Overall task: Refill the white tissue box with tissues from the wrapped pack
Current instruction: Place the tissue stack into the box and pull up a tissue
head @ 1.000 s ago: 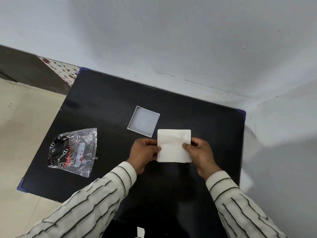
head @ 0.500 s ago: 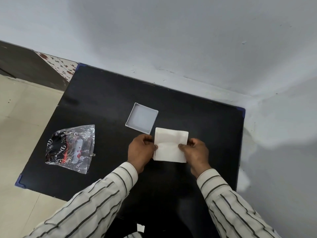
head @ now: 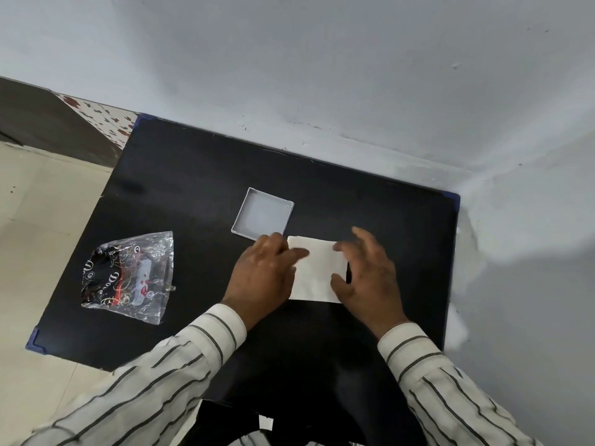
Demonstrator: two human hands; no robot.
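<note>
- Both hands moved since 0.5 s ago: they pinched the tissues [head: 317, 268] by the edges, now lie flat on top.
- L hand [head: 262, 276] & R hand [head: 367, 278]: open, pressing, not gripping.
- Tissues on table [head: 193, 175], just beside box [head: 262, 215].
- Risk: a push could slide the stack crooked.

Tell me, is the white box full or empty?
Empty. The white tissue box lies open on the black table, showing only its bare bottom; the tissues lie outside it.
</note>
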